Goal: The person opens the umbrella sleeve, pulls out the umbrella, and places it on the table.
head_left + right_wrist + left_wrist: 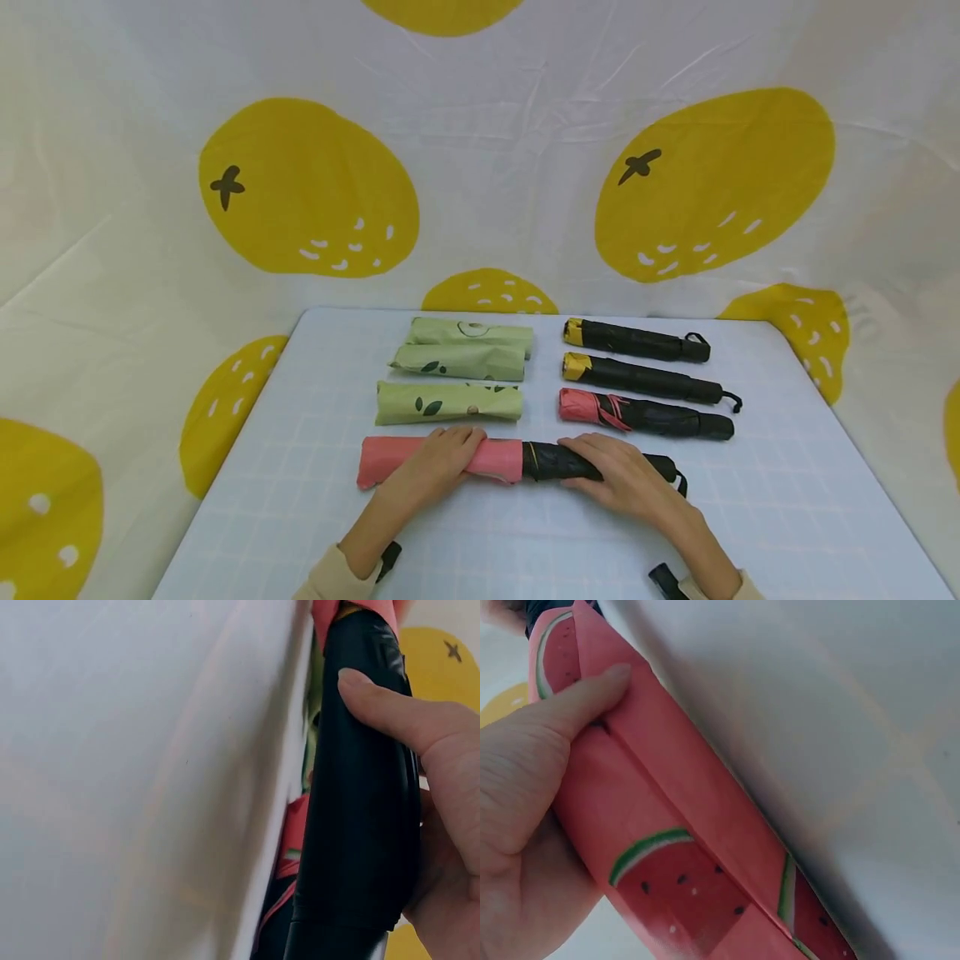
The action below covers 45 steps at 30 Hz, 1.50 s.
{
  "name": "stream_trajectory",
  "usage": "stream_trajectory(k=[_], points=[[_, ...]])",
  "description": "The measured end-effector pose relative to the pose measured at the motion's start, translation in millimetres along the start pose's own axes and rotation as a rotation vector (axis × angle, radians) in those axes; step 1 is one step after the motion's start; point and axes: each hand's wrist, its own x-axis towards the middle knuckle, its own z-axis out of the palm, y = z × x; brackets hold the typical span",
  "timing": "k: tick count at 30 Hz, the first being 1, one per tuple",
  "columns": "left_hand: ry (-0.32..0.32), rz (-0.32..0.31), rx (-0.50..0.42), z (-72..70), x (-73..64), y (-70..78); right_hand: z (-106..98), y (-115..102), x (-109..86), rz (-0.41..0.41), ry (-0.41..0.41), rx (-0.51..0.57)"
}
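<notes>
A pink watermelon-print sleeve (381, 458) lies across the front of the table in the head view. My left hand (442, 460) grips it, thumb along the near side in the left wrist view. From the sleeve's right end runs a black folded umbrella (551, 461), with a wrist loop at its far right. My right hand (611, 468) holds this umbrella, its thumb (367, 694) across the black cloth. Pink cloth (324, 616) laps around the umbrella's left end in the right wrist view, so that end is hidden. Both things form one nearly straight line.
Behind the hands on the left lie several green leaf-print rolls (450, 403). On the right are two black umbrellas with yellow ends (637, 340) and a black umbrella with a pink end (660, 417). A white cloth with yellow fruit (307, 187) hangs behind the table (795, 500).
</notes>
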Motion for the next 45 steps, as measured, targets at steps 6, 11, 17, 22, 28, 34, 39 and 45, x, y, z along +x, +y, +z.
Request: stream_trajectory(k=[6, 11, 17, 22, 28, 34, 39, 45], points=[[0.010, -0.011, 0.054, 1.6, -1.1, -1.6, -6.2, 7.9, -8.2, -0.015, 0.030, -0.028], [0.023, -0.024, 0.062, 1.1, -0.7, -2.2, -14.0, 13.0, -15.3, 0.005, 0.037, -0.044], [0.016, -0.033, 0.057, 0.5, -0.2, -2.5, -21.9, 19.9, -24.1, 0.039, 0.027, -0.073], [0.017, -0.022, 0.034, 2.0, -1.4, -4.0, -27.0, 26.5, -31.2, 0.059, 0.017, -0.089], [0.043, -0.002, -0.005, 2.0, -2.0, -5.4, -34.3, 35.3, -41.4, 0.139, -0.010, -0.085], [0.022, -0.030, -0.099, 1.3, -4.8, -6.3, -39.4, 41.4, -50.0, 0.203, -0.038, -0.091], [-0.025, -0.058, -0.149, -0.9, -6.5, -6.0, -40.4, 44.8, -57.0, 0.251, -0.068, -0.047], [-0.002, -0.014, -0.139, -0.1, -8.3, -6.5, -37.7, 50.1, -60.8, 0.271, -0.082, 0.024]])
